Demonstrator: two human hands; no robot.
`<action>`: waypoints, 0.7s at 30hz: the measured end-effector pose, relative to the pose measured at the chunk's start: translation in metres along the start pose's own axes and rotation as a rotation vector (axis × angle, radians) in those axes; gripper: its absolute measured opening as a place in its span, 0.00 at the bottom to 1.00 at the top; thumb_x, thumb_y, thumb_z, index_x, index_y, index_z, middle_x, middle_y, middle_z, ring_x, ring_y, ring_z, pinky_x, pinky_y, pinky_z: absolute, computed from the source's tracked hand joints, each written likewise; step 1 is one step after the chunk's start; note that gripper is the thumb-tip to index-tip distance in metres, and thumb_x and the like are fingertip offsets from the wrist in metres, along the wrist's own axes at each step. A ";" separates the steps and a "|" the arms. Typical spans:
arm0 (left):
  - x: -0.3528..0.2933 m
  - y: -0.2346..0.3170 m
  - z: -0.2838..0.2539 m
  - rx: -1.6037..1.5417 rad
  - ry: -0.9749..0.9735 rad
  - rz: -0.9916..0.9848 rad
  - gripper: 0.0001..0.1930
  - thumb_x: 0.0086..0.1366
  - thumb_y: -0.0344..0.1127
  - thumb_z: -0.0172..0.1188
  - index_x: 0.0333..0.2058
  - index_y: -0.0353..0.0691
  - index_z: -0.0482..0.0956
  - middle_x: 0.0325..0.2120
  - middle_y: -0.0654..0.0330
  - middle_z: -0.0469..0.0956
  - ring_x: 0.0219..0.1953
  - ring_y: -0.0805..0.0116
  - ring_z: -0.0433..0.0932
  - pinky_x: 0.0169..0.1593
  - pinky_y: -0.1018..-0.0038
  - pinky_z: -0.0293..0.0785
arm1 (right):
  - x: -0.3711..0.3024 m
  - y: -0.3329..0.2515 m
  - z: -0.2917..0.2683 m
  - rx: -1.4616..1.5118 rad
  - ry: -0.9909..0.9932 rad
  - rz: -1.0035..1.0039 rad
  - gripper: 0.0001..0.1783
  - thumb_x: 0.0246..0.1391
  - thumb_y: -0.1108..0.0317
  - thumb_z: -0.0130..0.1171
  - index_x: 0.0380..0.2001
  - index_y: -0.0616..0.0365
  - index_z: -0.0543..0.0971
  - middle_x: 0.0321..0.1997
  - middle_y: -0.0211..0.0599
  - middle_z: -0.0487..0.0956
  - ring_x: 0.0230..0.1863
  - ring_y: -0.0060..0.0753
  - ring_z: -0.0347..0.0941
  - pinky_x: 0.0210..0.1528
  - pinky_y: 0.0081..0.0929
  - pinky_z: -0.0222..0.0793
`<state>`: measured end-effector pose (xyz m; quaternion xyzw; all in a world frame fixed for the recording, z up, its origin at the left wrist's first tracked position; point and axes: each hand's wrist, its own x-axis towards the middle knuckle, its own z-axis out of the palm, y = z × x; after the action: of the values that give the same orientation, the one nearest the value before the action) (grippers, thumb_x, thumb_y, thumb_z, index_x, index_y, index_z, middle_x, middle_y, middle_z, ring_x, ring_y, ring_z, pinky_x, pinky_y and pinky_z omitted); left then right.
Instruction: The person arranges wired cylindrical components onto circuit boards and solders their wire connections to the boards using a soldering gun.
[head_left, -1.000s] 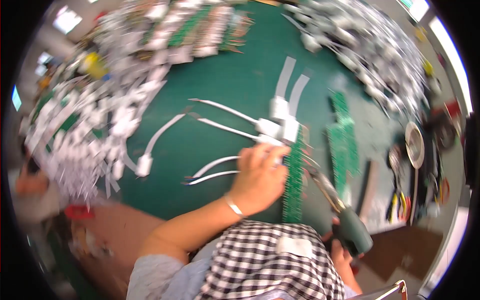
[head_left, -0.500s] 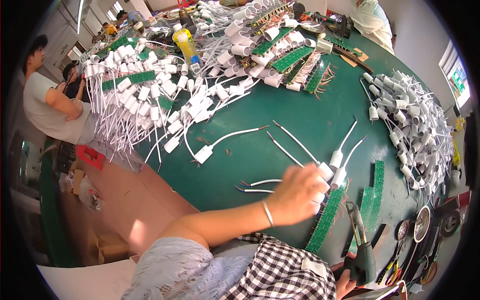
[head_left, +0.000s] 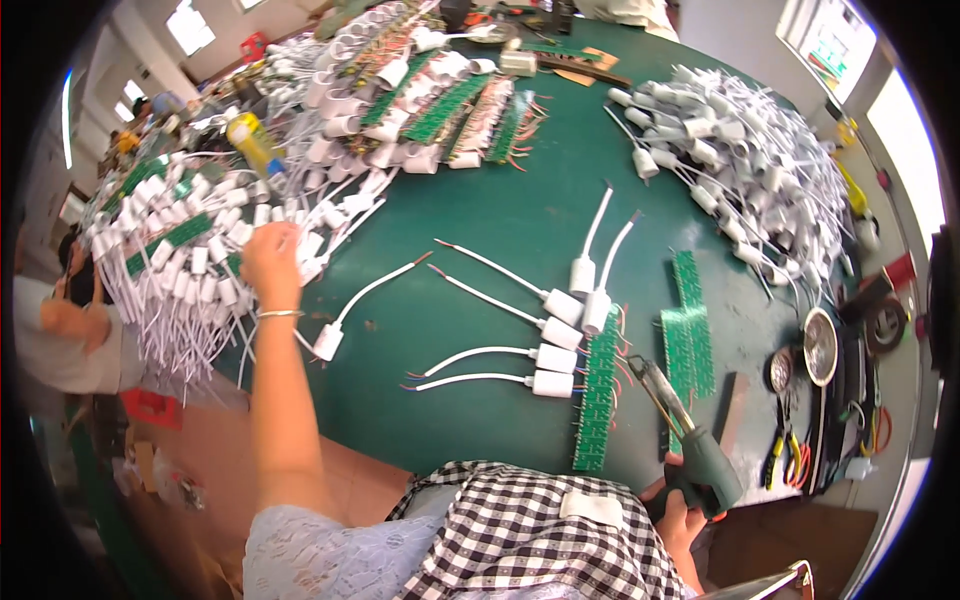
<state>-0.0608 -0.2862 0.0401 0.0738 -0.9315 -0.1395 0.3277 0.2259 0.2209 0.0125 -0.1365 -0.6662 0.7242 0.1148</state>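
My left hand (head_left: 272, 262) reaches over a pile of white plastic housings with cable tails (head_left: 200, 262) on the left; its fingers are blurred, and whether they grip a housing is hidden. My right hand (head_left: 680, 522) is wrapped round the dark green handle of a soldering gun (head_left: 712, 470), whose metal tip points up and left. Beside the tip lies a long green circuit board strip (head_left: 595, 420) with thin red wires on its right edge. Several white housings (head_left: 553, 384) lie along its left side and top, cables fanning outward. One single housing (head_left: 327, 342) rests apart, nearer the pile.
Further green boards (head_left: 690, 340) lie right of the strip. A heap of white cylinders (head_left: 740, 150) fills the far right. Stacked boards and white tubes (head_left: 430, 100) stand at the back, by a yellow bottle (head_left: 252, 143). Pliers (head_left: 783, 440) and a round metal dish (head_left: 820, 345) lie right.
My left hand has swung from the housings at the board strip over to the left pile. The view has shifted rightward. My right hand keeps hold of the soldering gun.
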 end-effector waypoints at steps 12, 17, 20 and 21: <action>-0.065 0.060 0.003 -1.406 0.060 -0.628 0.11 0.65 0.30 0.54 0.45 0.38 0.68 0.41 0.56 0.73 0.43 0.69 0.71 0.49 0.73 0.66 | -0.002 -0.022 0.015 0.023 0.082 0.074 0.23 0.51 0.67 0.46 0.50 0.66 0.67 0.21 0.40 0.74 0.23 0.28 0.69 0.28 0.22 0.66; -0.068 0.095 -0.021 0.015 0.480 0.063 0.24 0.56 0.26 0.58 0.53 0.36 0.66 0.51 0.50 0.68 0.57 0.55 0.63 0.60 0.60 0.55 | 0.006 -0.022 0.015 0.015 0.087 0.126 0.24 0.51 0.64 0.47 0.51 0.66 0.67 0.20 0.40 0.74 0.23 0.28 0.69 0.28 0.23 0.67; -0.066 0.116 -0.028 -0.236 0.059 0.302 0.17 0.54 0.29 0.60 0.44 0.39 0.73 0.44 0.53 0.73 0.51 0.53 0.67 0.54 0.61 0.61 | 0.008 -0.018 0.016 0.006 0.064 0.119 0.24 0.51 0.64 0.48 0.50 0.67 0.67 0.19 0.40 0.74 0.23 0.28 0.69 0.29 0.22 0.66; -0.067 0.130 -0.025 -0.380 -0.159 0.313 0.17 0.54 0.31 0.62 0.43 0.40 0.74 0.42 0.55 0.74 0.48 0.54 0.69 0.53 0.61 0.62 | 0.007 -0.022 0.017 0.003 0.066 0.116 0.24 0.51 0.64 0.48 0.50 0.67 0.67 0.19 0.40 0.74 0.23 0.28 0.69 0.29 0.22 0.66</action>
<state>0.0008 -0.1526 0.0593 -0.1453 -0.9116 -0.2648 0.2790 0.2129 0.2094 0.0351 -0.1987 -0.6518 0.7258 0.0947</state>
